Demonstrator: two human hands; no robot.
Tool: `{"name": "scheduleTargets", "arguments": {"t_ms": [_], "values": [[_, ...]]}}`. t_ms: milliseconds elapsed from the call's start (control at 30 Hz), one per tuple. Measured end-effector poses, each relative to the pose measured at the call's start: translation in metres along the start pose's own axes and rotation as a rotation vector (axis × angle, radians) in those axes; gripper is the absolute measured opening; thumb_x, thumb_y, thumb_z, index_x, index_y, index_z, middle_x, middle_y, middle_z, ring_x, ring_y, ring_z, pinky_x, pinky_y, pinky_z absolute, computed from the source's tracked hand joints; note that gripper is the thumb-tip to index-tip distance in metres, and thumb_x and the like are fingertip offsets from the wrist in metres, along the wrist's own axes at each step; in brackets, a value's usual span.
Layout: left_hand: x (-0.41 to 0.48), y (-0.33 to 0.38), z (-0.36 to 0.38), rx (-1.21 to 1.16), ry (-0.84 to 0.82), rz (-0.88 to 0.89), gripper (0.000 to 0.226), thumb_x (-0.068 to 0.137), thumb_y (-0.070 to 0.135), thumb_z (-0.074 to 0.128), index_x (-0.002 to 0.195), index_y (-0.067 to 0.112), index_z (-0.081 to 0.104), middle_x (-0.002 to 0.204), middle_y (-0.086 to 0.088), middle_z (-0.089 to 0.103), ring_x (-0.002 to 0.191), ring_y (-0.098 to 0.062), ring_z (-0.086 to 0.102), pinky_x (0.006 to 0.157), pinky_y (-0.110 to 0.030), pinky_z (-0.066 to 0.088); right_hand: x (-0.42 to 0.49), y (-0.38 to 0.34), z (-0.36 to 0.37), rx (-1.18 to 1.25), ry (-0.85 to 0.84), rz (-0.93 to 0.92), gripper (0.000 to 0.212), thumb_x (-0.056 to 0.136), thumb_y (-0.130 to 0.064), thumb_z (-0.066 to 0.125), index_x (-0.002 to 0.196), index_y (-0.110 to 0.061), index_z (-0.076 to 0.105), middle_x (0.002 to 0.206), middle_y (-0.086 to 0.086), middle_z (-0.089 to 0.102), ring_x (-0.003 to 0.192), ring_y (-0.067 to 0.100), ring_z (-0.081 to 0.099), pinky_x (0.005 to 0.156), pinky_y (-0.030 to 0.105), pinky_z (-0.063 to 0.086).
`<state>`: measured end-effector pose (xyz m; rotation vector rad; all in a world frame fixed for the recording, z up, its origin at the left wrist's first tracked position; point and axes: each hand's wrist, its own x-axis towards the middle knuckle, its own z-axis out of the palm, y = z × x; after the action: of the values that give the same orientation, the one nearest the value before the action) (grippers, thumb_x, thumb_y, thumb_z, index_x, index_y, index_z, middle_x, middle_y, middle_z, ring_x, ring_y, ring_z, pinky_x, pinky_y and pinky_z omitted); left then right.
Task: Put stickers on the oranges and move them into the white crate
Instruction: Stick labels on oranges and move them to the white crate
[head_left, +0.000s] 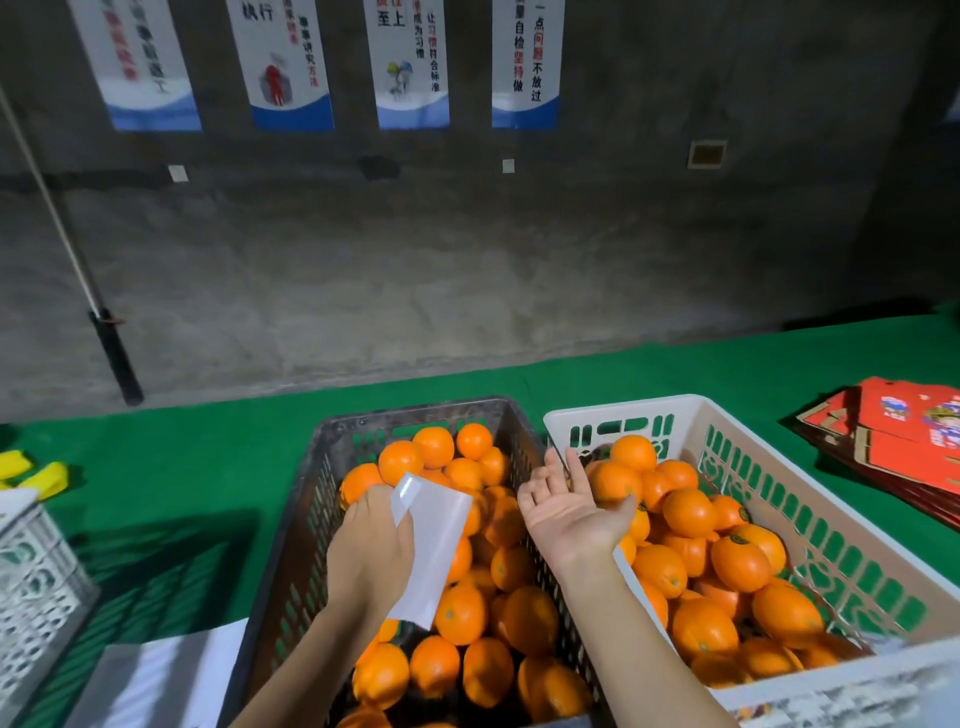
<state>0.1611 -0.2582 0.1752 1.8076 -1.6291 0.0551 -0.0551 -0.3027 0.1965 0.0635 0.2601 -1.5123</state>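
Fingers (558, 470) of my right hand (569, 512) are spread wide, palm up and empty, hovering over the seam between the two crates, while my left hand (369, 551) is closed around the strip of sticker backing paper (434, 540), which curls up and over my knuckles. Below and just beyond my left fingers lies the dark crate (306, 499) heaped with oranges (460, 613), and my left fingertips seem to be pressing on one of them near the far left corner, though the paper hides the contact and I cannot be sure. Just past my right fingers, on their outer side, sits the white crate (691, 410), already well filled with oranges (740, 564); a few show a small dark label near the stem. Both crates rest side by side, nearly touching, on the green bench (197, 457). My guess is that I am between oranges: right hand free to take the next fruit, left holding the stickers. The risks I see: the loose backing strip could fold onto itself or drag across the fruit, so a sticker lands creased or comes off on the wrong orange; and with the white pile this high near my wrist, a carelessly dropped orange could roll and knock others over the low near rim.
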Motion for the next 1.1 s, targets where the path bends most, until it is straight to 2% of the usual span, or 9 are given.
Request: {"name": "scheduleTargets", "arguments": {"t_ms": [100,233,333,533,600,733,833,933,1100], "values": [[0.0,0.002,-0.002,-0.005,0.053,0.092,0.017,0.1,0.023,0.056,0.086,0.018,0.048,0.073,0.003,0.043,0.069,-0.023,0.045,0.056,-0.032,0.031,0.001,0.003,0.001,-0.313,0.062,0.045,0.09,0.089,-0.08,0.024,0.133,-0.009,0.057,0.116,0.018,0.062,0.107,0.036,0.057,0.084,0.045,0.045],[-0.002,0.002,-0.002,0.019,0.293,0.383,0.01,0.091,0.018,0.052,0.094,0.013,0.06,0.082,-0.007,0.061,0.074,-0.026,0.052,0.063,-0.031,0.038,-0.007,0.028,0.0,-1.016,0.145,0.23,0.086,0.085,-0.083,0.033,0.101,-0.005,0.065,0.065,0.01,0.062,0.054,0.023,0.056,0.05,0.025,0.041],[-0.004,0.005,0.0,0.009,0.304,0.627,0.026,0.082,0.017,0.047,0.104,0.022,0.059,0.098,-0.003,0.065,0.091,-0.02,0.05,0.073,-0.031,0.036,-0.016,0.038,0.002,-1.165,-0.001,0.464,0.084,0.081,-0.086,0.039,0.109,-0.014,0.07,0.096,0.01,0.076,0.084,0.026,0.072,0.066,0.036,0.056],[-0.01,0.01,-0.016,0.346,0.016,0.98,0.036,0.088,0.056,0.062,0.112,0.032,0.075,0.131,0.006,0.065,0.121,-0.022,0.062,0.09,-0.035,0.056,-0.023,0.033,0.012,-1.036,-0.259,0.229,0.026,0.099,-0.004,0.05,0.119,0.0,0.066,0.12,0.025,0.067,0.105,0.032,0.068,0.091,0.043,0.055],[-0.017,0.015,-0.025,0.232,-0.033,0.823,0.06,0.089,0.072,0.049,0.125,0.029,0.068,0.142,0.004,0.057,0.131,-0.022,0.053,0.103,-0.037,0.047,-0.025,0.031,0.024,-1.123,-0.23,0.11,0.027,0.096,0.002,0.05,0.116,-0.001,0.067,0.114,0.021,0.071,0.108,0.036,0.066,0.097,0.049,0.052],[-0.02,0.038,-0.051,-0.209,0.08,-0.03,0.073,0.086,0.066,0.057,0.144,0.023,0.046,0.15,0.004,0.042,0.14,-0.019,0.037,0.114,-0.039,0.03,-0.035,0.023,0.055,-1.461,-0.256,-0.235,0.028,0.088,-0.001,0.057,0.066,-0.017,0.064,0.063,-0.004,0.065,0.061,0.018,0.058,0.051,0.019,0.045],[-0.005,0.05,-0.069,-0.979,-0.138,-0.341,0.06,0.084,0.063,0.064,0.121,0.015,0.067,0.118,-0.001,0.071,0.113,-0.024,0.066,0.082,-0.029,0.056,-0.046,0.023,0.07,-1.547,-0.449,-0.436,0.012,0.094,-0.021,0.065,0.085,-0.018,0.073,0.083,-0.007,0.075,0.078,0.01,0.07,0.066,0.021,0.054],[0.002,0.061,-0.082,-1.274,-0.248,-0.375,0.032,0.095,0.037,0.064,0.113,0.012,0.072,0.108,-0.007,0.076,0.1,-0.024,0.073,0.075,-0.031,0.059,-0.054,0.02,0.08,-1.532,-0.505,-0.526,0.021,0.096,-0.037,0.062,0.096,-0.02,0.073,0.092,-0.006,0.076,0.088,0.011,0.072,0.075,0.033,0.057],[0.003,0.085,-0.095,-0.948,0.228,-0.141,0.014,0.1,0.031,0.058,0.094,0.028,0.071,0.093,0.017,0.074,0.081,0.004,0.068,0.062,-0.009,0.048,-0.067,0.003,0.093,-1.539,-0.53,-0.652,0.037,0.098,-0.043,0.056,0.081,-0.011,0.061,0.076,0.009,0.063,0.07,0.022,0.059,0.062,0.043,0.047]]}}
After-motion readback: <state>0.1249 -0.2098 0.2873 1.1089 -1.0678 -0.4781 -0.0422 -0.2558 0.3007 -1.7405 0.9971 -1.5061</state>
